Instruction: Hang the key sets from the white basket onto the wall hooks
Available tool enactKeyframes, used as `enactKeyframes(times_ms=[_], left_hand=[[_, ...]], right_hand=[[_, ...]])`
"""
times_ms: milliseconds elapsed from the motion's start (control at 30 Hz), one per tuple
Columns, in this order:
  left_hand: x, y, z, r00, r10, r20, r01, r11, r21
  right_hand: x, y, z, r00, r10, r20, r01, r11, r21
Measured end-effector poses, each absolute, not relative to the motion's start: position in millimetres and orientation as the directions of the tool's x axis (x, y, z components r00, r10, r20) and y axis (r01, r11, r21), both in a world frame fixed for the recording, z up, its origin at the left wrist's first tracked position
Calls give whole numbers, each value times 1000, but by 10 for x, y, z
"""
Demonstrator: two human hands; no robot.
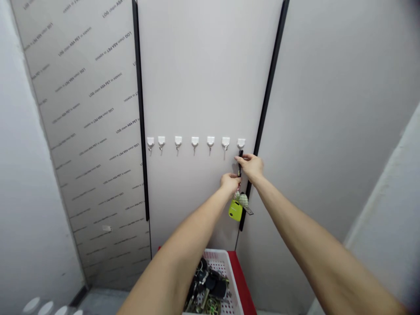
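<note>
One left grip [230, 183] and one right grip [251, 166], closed on a keychain [235, 210] below the rightmost hook [241, 143]

Black strap [241, 153]: partly covered by the fingers of the left hand [230, 182] and right hand [252, 167]; its lower end is lost behind the left grip.
Rightmost hook [241, 143]: its tip is obscured, leaving unclear whether the strap is looped on.
Lime tag [235, 211]: the marking on its face is too small to read.
Left forearm [183, 245]: exits the bottom edge and hides one side of the white basket [234, 278].
Keys [215, 288]: overlap in a heap, some behind the forearm.
Desk [241, 282]: largely concealed beneath the basket.
White discs [46, 308]: cropped at lower left, their nature indistinct.
</note>
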State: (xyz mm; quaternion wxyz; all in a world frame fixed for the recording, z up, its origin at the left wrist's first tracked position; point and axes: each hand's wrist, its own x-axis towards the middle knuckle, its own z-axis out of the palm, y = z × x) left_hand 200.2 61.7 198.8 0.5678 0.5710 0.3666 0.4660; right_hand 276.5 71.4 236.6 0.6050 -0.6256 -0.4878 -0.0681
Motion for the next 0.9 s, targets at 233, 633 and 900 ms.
enactKeyframes(times_ms=[233, 633, 900], left_hand=[[1868, 710, 1905, 300, 944, 134, -39, -128, 991], [623, 558, 662, 360, 933, 21, 186, -94, 978], [243, 249, 18, 421, 898, 130, 384, -306, 871]], right_hand=[[2720, 706, 2207, 495, 551, 671, 731, 154, -665], [2343, 176, 933, 247, 686, 685, 752, 310, -582], [2000, -191, 490, 122, 833, 539, 768, 265, -583]])
